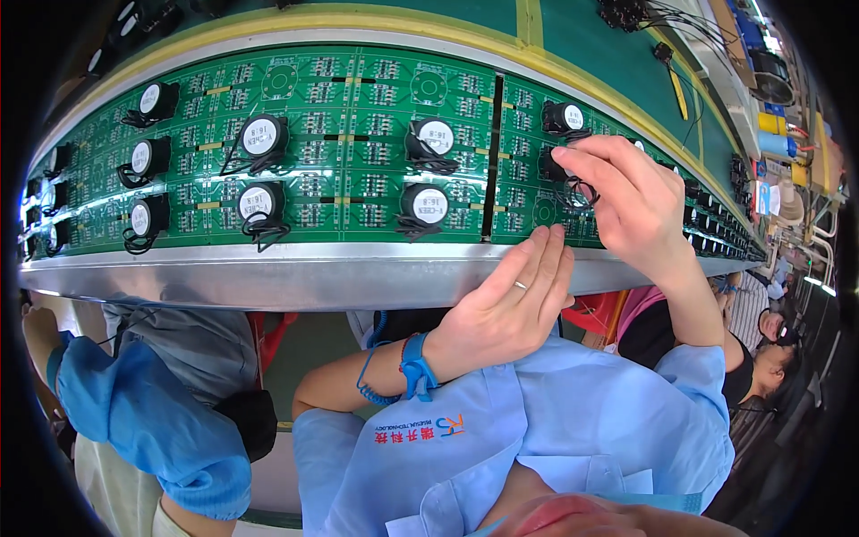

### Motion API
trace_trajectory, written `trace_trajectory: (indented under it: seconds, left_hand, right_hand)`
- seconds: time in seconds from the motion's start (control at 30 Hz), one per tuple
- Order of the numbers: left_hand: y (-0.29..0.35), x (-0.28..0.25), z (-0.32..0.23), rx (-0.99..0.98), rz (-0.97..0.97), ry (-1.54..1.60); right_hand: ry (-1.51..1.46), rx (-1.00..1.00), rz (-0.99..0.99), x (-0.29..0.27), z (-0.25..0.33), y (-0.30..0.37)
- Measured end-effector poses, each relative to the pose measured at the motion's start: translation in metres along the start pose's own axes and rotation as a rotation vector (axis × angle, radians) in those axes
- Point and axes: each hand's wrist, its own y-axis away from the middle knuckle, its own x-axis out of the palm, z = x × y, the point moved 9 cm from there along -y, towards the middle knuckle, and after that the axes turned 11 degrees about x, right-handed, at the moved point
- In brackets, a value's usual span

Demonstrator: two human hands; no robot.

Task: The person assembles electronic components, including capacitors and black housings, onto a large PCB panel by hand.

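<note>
A long green circuit board panel (385,94) lies on a metal-edged track. Round black parts with white tops and thin black wires, such as one at centre (435,137), stand on it in rows. My right hand (640,206) is over the panel, with finger and thumb closed on a round black part (548,165); its wires (582,190) loop under the fingers. My left hand (501,313) is stretched out across the metal rail, fingers together, tips at the panel's near edge beside a bare round footprint (544,211). A blue wrist strap (417,365) circles my left wrist.
The metal rail (268,277) runs along the near side. Beyond the panel is a green surface (429,18) with yellow strips. Loose black wired parts (626,13) and a yellow-handled tool (679,94) lie at far right. A blue-sleeved co-worker (152,421) sits at left.
</note>
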Motion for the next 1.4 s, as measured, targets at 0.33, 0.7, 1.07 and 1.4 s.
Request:
trace_trajectory:
  seconds: [0.33,0.7,1.07,1.4]
  left_hand:
    - [0.005,-0.002,0.004,0.03,0.004,-0.021]
    - [0.001,-0.005,0.006,-0.004,-0.007,0.031]
    - [0.012,-0.016,0.014,-0.03,-0.085,0.134]
    - [0.018,-0.021,0.02,-0.002,-0.091,0.064]
  right_hand:
    - [-0.035,0.014,0.098,0.003,0.006,-0.009]
    - [0.051,-0.104,0.046,0.001,0.007,0.0]
    - [-0.144,0.223,-0.056,-0.008,-0.043,-0.138]
    - [-0.551,0.444,0.159,0.011,-0.047,-0.141]
